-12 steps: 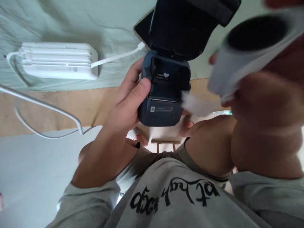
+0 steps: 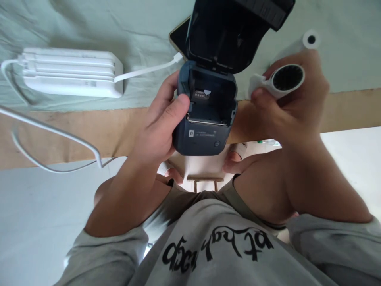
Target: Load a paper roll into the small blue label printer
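My left hand point(image 2: 159, 127) grips a small dark blue label printer point(image 2: 205, 119) from its left side, thumb on the rim. The printer's black lid point(image 2: 229, 31) stands open and the paper bay is empty. To the right of the printer, my right hand point(image 2: 293, 111) holds a white paper roll point(image 2: 281, 81) with a dark hollow core, its open end facing me. A second white roll point(image 2: 303, 41) lies on the cloth just beyond that hand.
A white power bank point(image 2: 71, 73) lies at the left on the pale green cloth point(image 2: 89, 24), its white cable point(image 2: 145, 71) running to a phone point(image 2: 180, 35) partly hidden behind the printer lid. A thicker white cable point(image 2: 53, 135) loops over the wooden table edge point(image 2: 74, 131).
My right hand has lowered the paper roll away from the camera to beside the printer. The second roll on the cloth has come into view. My left hand still holds the printer.
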The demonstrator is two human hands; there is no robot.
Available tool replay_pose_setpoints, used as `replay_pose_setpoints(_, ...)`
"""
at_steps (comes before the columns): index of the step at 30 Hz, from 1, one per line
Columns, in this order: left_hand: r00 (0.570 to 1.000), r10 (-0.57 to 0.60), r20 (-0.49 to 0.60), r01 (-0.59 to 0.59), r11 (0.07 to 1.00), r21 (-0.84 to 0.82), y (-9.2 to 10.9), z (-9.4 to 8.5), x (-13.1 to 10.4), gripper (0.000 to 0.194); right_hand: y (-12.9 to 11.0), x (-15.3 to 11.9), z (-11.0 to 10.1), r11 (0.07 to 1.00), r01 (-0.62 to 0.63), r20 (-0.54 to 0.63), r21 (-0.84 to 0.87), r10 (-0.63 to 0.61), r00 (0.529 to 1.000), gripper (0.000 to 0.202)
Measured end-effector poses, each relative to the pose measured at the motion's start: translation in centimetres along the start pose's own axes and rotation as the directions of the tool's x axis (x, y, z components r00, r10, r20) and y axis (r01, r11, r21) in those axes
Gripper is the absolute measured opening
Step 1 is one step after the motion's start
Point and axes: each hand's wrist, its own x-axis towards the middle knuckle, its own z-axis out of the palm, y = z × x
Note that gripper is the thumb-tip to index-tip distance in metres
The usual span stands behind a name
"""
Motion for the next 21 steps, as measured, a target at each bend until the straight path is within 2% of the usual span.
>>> replay_pose_setpoints(3,1.0,-0.002,0.005,0.002,1.0,-0.016,-0.2,0.3,0.0,0.027,0.1,0.3,0.1,0.991,0.065,-0.035,-0.115,-0.069,0.997,0.029)
replay_pose_setpoints(7,0.998,0.032,-0.06,-0.035,0.998,-0.051,-0.4,0.9,-0.2,0.022,0.5,0.3,0.6,0.99,0.015,0.089,-0.141,-0.003,0.996,0.052)
replay_pose_setpoints(9,0.996,0.041,-0.074,-0.045,0.997,-0.06,-0.2,1.0,-0.3,0.021,0.9,0.2,0.6,0.992,0.051,0.121,-0.117,-0.037,0.992,0.059)
replay_pose_setpoints(11,1.0,0.002,-0.012,-0.002,0.999,-0.045,0.1,0.7,-0.3,0.021,1.6,0.3,0.2,0.988,0.142,-0.003,-0.057,-0.142,0.99,0.05)
replay_pose_setpoints(13,0.998,-0.042,0.051,0.043,0.999,-0.027,0.4,0.4,-0.3,0.022,2.6,0.6,-0.5,0.976,0.211,-0.234,-0.06,-0.22,0.947,0.036)
replay_pose_setpoints(14,0.997,-0.053,0.064,0.055,0.998,-0.022,0.4,0.3,-0.3,0.022,3.1,0.9,-0.8,0.974,0.205,-0.325,-0.095,-0.225,0.918,0.033)
replay_pose_setpoints(15,0.997,-0.046,0.064,0.048,0.999,-0.024,0.4,0.2,-0.3,0.022,3.6,1.1,-1.2,0.973,0.166,-0.365,-0.162,-0.215,0.906,0.033)
replay_pose_setpoints(18,1.0,0.014,0.026,-0.013,0.999,-0.05,-0.2,0.1,-0.2,0.023,4.3,1.9,-1.8,0.956,0.013,-0.221,-0.293,-0.081,0.972,0.052)
replay_pose_setpoints(21,0.999,0.044,0.01,-0.044,0.997,-0.069,-0.8,0.1,0.0,0.023,4.1,2.2,-1.6,0.965,-0.065,-0.112,-0.254,0.038,0.993,0.054)
